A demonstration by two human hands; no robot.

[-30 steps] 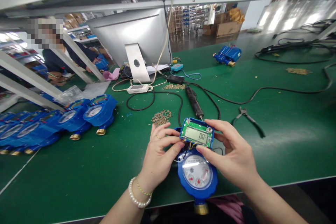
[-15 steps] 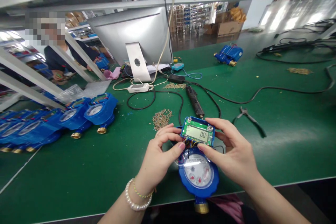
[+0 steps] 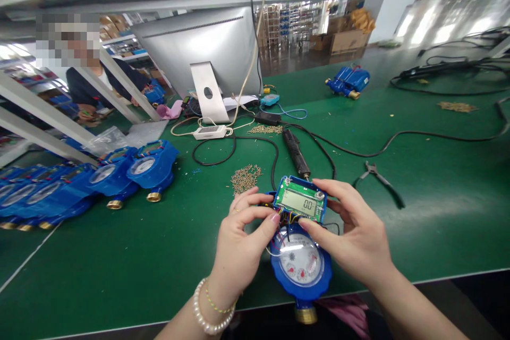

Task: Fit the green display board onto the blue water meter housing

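A blue water meter (image 3: 302,263) with a round dial and a brass fitting lies at the table's front edge. Above its dial, a display module (image 3: 300,202) with a green circuit board in a blue housing reads 0.0 and is tilted toward me. My right hand (image 3: 353,228) grips the module's right side between thumb and fingers. Thin coloured wires (image 3: 292,218) run from its lower edge into the meter. My left hand (image 3: 247,234) pinches thumb and index finger together on the wires at the module's lower left corner. The other left fingers are curled loosely behind.
An electric screwdriver (image 3: 295,153) lies just behind the module. Pliers (image 3: 378,183) rest to the right, a screw pile (image 3: 246,178) to the left. Several blue meters (image 3: 151,167) line the left side. A monitor (image 3: 207,53) and cables stand behind; a person (image 3: 107,79) is beyond.
My left hand has shifted slightly, its wrist turning and its fingers drawing back a little from behind the module. The right hand and the module stay nearly still.
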